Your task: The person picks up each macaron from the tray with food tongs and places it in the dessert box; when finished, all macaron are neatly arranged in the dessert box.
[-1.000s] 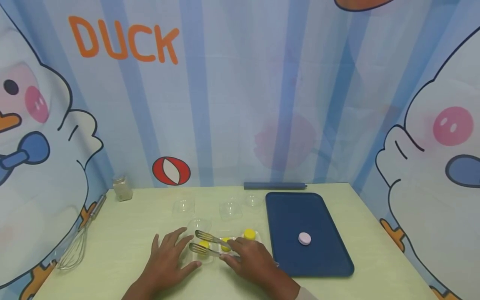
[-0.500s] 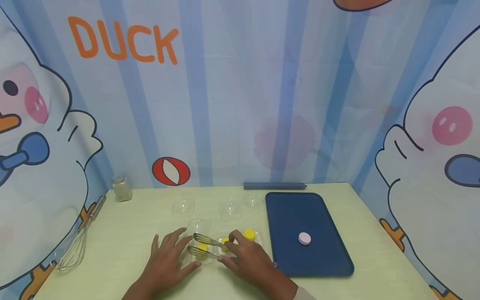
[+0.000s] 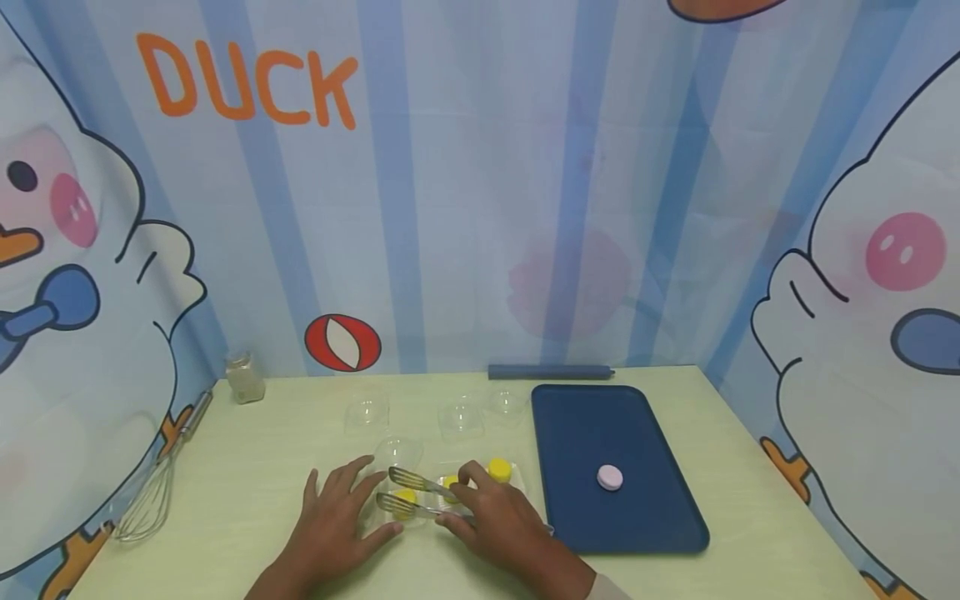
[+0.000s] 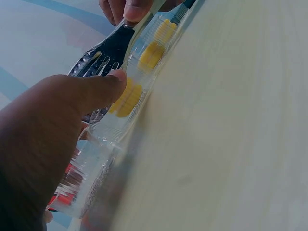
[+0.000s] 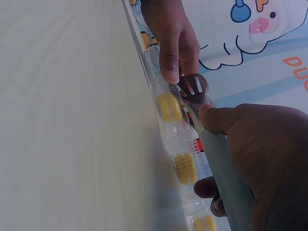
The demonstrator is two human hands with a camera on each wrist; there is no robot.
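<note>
A pale green table stands before a duck-printed backdrop.

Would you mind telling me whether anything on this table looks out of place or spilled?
Nothing looks spilled or damaged. One small oddity: a single pink piece lies alone on the blue tray, while the yellow pieces sit in the clear tray where the tongs work.

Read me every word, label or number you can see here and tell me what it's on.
"DUCK": orange letters on the blue striped backdrop.
Partial orange letters at the right wrist view's edge: cut off, unreadable.
Red and white oval sign on the backdrop: no words.
Small jar: no label readable.
</note>
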